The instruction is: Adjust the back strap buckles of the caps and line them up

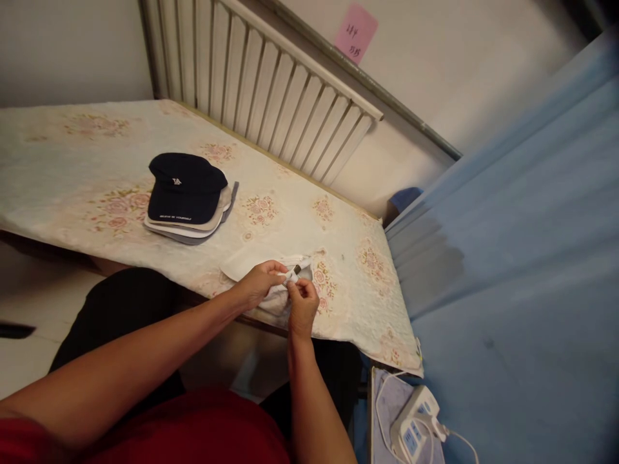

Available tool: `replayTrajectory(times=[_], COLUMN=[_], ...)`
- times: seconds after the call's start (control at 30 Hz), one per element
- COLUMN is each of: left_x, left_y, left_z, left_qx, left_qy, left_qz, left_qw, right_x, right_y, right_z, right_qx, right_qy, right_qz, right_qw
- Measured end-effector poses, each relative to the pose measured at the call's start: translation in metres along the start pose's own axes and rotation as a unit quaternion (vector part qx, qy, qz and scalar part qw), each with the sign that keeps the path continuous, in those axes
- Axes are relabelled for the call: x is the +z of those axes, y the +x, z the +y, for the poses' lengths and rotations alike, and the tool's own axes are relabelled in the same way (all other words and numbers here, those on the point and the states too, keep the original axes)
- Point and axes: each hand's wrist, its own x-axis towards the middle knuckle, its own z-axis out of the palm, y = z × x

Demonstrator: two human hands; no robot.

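Observation:
A white cap [238, 264] lies at the front edge of the table, its brim pointing left. Both hands meet over its strap [292, 276], where a small dark metal-looking buckle [297, 268] shows. From the left, my left hand [264, 281] pinches the strap between thumb and fingers. My right hand [304, 301] is closed on the strap too, just right of the left fingertips. The fingers hide part of the strap and of the cap's opening. To the left sits a stack of caps, with a navy cap [186, 187] on top.
A flowered cloth [300, 225] covers the table. Behind it runs a white radiator [261, 84], with a pink note [356, 32] on the wall. A blue curtain [507, 258] hangs at right. A white power strip [413, 425] with cords lies at lower right.

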Motion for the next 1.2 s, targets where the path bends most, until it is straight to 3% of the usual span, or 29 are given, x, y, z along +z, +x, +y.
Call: replayTrajectory(times=[0.3, 0.6, 0.9, 1.1, 1.2], left_x=[-0.002, -0.003, -0.002, -0.004, -0.004], left_y=[0.005, 0.003, 0.001, 0.002, 0.002], left_z=[-0.006, -0.006, -0.009, -0.009, -0.009], left_qx=[0.008, 0.021, 0.018, -0.009, -0.014], left_qy=[-0.032, -0.022, -0.03, -0.05, -0.059], left_qz=[0.019, 0.04, 0.016, 0.01, 0.008], left_qw=[0.999, 0.999, 0.999, 0.999, 0.998], right_x=[-0.003, -0.001, -0.001, -0.007, -0.008], right_y=[-0.001, -0.001, -0.001, 0.001, 0.002], right_z=[0.002, 0.004, -0.006, -0.003, 0.001], right_qx=[-0.017, 0.026, 0.005, 0.079, 0.105], right_qy=[-0.042, -0.026, -0.079, 0.001, 0.055], right_qz=[-0.055, -0.043, -0.056, -0.101, -0.09], right_qw=[0.997, 0.998, 0.995, 0.992, 0.989])
